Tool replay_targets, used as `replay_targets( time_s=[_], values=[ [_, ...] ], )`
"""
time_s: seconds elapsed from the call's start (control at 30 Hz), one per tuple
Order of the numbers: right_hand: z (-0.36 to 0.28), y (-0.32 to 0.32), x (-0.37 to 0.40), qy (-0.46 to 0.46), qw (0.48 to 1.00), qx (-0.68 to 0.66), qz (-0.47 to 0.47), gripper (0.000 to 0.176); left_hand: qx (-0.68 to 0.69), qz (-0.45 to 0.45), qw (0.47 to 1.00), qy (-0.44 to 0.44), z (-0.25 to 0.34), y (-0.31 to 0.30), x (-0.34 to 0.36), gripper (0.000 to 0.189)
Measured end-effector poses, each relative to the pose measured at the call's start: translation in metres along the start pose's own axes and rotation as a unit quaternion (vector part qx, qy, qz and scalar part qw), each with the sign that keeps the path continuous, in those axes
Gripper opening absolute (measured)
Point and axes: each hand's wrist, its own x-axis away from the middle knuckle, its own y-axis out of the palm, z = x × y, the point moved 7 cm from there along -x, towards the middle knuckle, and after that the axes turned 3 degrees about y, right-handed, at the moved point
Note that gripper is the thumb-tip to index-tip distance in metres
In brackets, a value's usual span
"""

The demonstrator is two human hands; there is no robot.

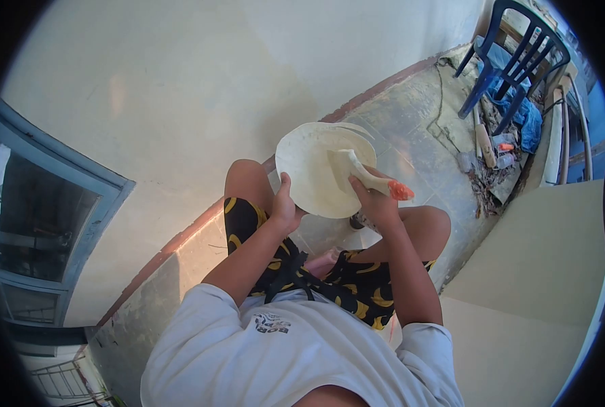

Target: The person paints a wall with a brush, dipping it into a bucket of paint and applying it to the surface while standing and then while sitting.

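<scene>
A round, shallow cream-coloured disc (309, 159), its far rim uneven with a thin strip standing off it, is held over my lap. My left hand (287, 209) grips its near left edge, thumb on top and fingers beneath. In my right hand (378, 203) is a curved white tool with a red end (367, 178). The red end points out to the right, and the pale broad end lies over the disc's face. Both hands are closed, and the fingers under the disc are hidden.
My crossed legs in black-and-yellow shorts (356, 288) rest on the grey tiled floor (411, 129). A pale wall (180, 88) runs ahead, with a blue-framed window (105, 197) at left. A dark blue plastic chair (519, 61) stands far right above scattered debris (485, 159).
</scene>
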Motion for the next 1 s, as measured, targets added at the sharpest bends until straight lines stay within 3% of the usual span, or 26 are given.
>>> replay_targets(
  time_s=[0.03,0.1,0.17,0.23,0.27,0.37,0.4,0.47,0.5,0.57,0.6,0.7,0.77,0.83,1.0],
  values=[
    [0.001,0.000,0.006,0.000,1.000,0.003,0.003,0.026,0.001,-0.004,1.000,-0.002,-0.004,0.000,0.003,0.066],
    [0.008,-0.018,0.008,0.046,0.973,-0.179,0.137,0.026,-0.011,0.012,1.000,0.025,0.001,0.003,0.001,0.066],
    [0.007,-0.026,0.010,0.037,0.972,-0.175,0.150,0.025,-0.016,0.012,1.000,0.012,-0.003,-0.003,-0.001,0.066],
    [0.024,-0.031,0.012,0.115,0.945,-0.270,0.146,0.021,-0.035,0.009,0.999,-0.002,-0.007,-0.005,-0.006,0.066],
    [0.024,-0.034,0.013,0.113,0.944,-0.272,0.151,0.021,-0.031,0.004,0.999,0.008,-0.006,-0.005,-0.005,0.065],
    [0.020,-0.038,0.016,0.097,0.897,-0.397,0.168,0.032,-0.023,-0.007,1.000,0.018,-0.004,-0.010,-0.004,0.065],
    [0.014,-0.032,0.019,0.100,0.897,-0.398,0.165,0.032,-0.020,-0.011,1.000,0.018,-0.003,-0.012,-0.002,0.065],
    [-0.024,-0.030,0.023,-0.040,0.967,-0.176,0.179,0.031,-0.022,-0.005,1.000,0.022,0.002,-0.013,0.000,0.065],
    [-0.021,-0.024,0.024,-0.038,0.968,-0.177,0.173,0.031,-0.029,-0.003,0.999,0.020,0.003,-0.015,0.004,0.065],
    [-0.002,0.016,0.016,0.038,0.999,0.031,-0.019,0.031,-0.020,0.000,1.000,0.012,0.001,-0.025,0.005,0.065],
    [0.007,0.020,0.015,0.093,0.995,-0.044,0.015,0.033,-0.011,-0.005,1.000,0.011,0.008,-0.027,0.001,0.066],
    [-0.011,0.041,0.005,0.026,0.999,-0.008,-0.023,0.034,-0.003,-0.017,0.999,0.045,0.023,-0.036,0.003,0.067],
    [-0.006,0.061,0.000,0.046,0.996,0.048,-0.055,0.032,0.015,-0.016,1.000,0.006,0.025,-0.052,0.003,0.068],
    [-0.004,0.065,-0.010,0.091,0.991,-0.091,0.026,0.030,0.021,-0.008,1.000,0.021,0.034,-0.067,-0.003,0.067],
    [-0.011,0.094,-0.046,0.126,0.986,-0.107,0.004,0.031,0.034,-0.001,0.999,0.029,0.051,-0.103,-0.021,0.066]
  ],
)
